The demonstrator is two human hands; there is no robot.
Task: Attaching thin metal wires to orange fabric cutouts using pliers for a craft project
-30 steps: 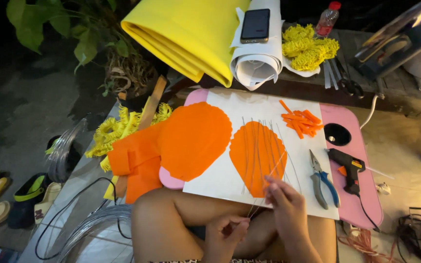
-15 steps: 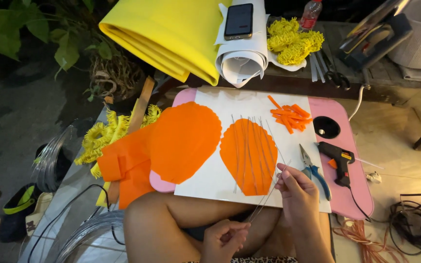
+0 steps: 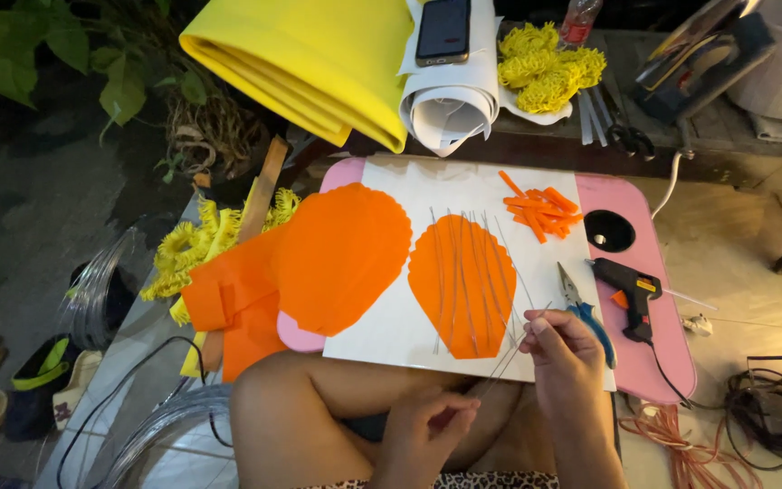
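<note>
My right hand point(image 3: 565, 351) pinches a thin metal wire point(image 3: 510, 351) at the near edge of the white sheet point(image 3: 463, 181). My left hand point(image 3: 427, 427) sits lower over my lap, fingers closed on the same wire's near end. Just beyond the right hand lies an orange petal-shaped foam piece point(image 3: 462, 288) with several thin wires laid lengthwise on it. A larger orange petal point(image 3: 341, 258) lies to its left. Blue-handled pliers point(image 3: 586, 312) rest right of my right hand.
A glue gun point(image 3: 631, 292) and black round lid point(image 3: 608, 231) lie on the pink table point(image 3: 653, 353). Orange foam strips point(image 3: 536, 206), a yellow foam roll point(image 3: 309, 59), a white paper roll with a phone point(image 3: 445, 32), yellow fringe pieces point(image 3: 545, 68), scissors point(image 3: 622, 131), coiled wire point(image 3: 110, 290).
My right hand has drawn the wire toward the near right of the sheet, and my left hand has closed on its lower end. The view has shifted slightly.
</note>
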